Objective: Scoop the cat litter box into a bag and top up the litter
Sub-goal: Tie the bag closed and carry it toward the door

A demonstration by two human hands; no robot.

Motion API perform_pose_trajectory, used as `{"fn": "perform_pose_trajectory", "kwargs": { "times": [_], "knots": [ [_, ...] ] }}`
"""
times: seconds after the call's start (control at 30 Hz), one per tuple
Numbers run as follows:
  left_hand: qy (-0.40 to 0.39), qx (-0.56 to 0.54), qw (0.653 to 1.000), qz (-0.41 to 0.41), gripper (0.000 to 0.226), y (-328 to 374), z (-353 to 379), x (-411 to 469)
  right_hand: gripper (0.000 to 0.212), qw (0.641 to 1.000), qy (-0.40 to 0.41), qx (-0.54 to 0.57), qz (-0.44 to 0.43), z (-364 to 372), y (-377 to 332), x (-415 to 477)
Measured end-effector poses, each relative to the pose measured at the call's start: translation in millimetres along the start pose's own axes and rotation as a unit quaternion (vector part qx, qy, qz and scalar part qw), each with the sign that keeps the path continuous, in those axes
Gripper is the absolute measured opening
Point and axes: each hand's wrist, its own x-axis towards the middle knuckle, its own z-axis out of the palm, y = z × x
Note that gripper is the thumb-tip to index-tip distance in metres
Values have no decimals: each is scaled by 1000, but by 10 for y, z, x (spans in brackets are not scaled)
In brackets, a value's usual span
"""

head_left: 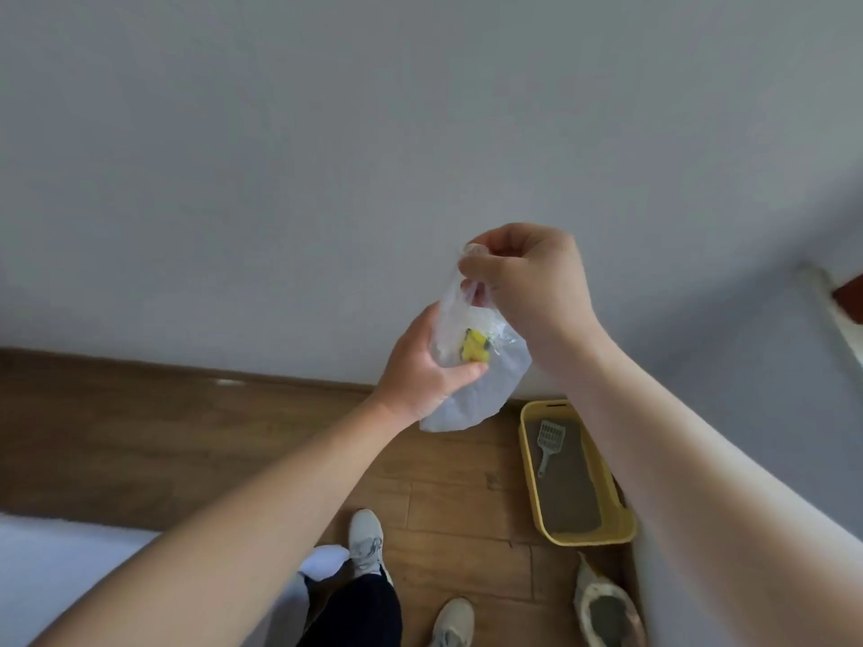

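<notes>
A thin clear plastic bag (pixel 481 389) with a small yellow mark on it hangs in front of me at chest height. My left hand (pixel 422 366) grips its middle from the left. My right hand (pixel 523 277) pinches the bag's top edge from above. Down on the floor to the right sits the yellow litter box (pixel 602 534) filled with grey litter. A grey slotted scoop (pixel 548 443) lies in its far end. An open sack of grey litter (pixel 607 609) stands just in front of the box.
A grey wall fills the upper view, and a second wall runs down the right beside the box. Wooden floor (pixel 443 497) lies below, with my two light shoes (pixel 366 541) on it. A white surface (pixel 56 567) sits at the lower left.
</notes>
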Motion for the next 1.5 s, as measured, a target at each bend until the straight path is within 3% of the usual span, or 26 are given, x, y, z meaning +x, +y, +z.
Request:
{"fn": "perform_pose_trajectory", "kwargs": {
  "times": [0.27, 0.63, 0.87, 1.23, 1.5],
  "knots": [
    [170, 15, 981, -92, 68, -259, -1256, -406, 7, 985, -165, 42, -28, 1312, -591, 39],
    [345, 18, 924, -164, 63, -865, -3267, -767, 6, 930, -357, 48, -72, 3543, -1413, 100],
    [467, 23, 854, -229, 58, -1321, -4249, -801, 17, 876, -470, 40, -105, 4913, -1686, 266],
    [626, 51, 723, -288, 61, -1664, -5594, -886, 10, 775, -608, 23, -168, 6730, -2290, 284],
    [662, 52, 687, -297, 54, -2207, -6962, -1357, 8, 740, -649, 7, -179, 8400, -2595, -121]
  ]
}}
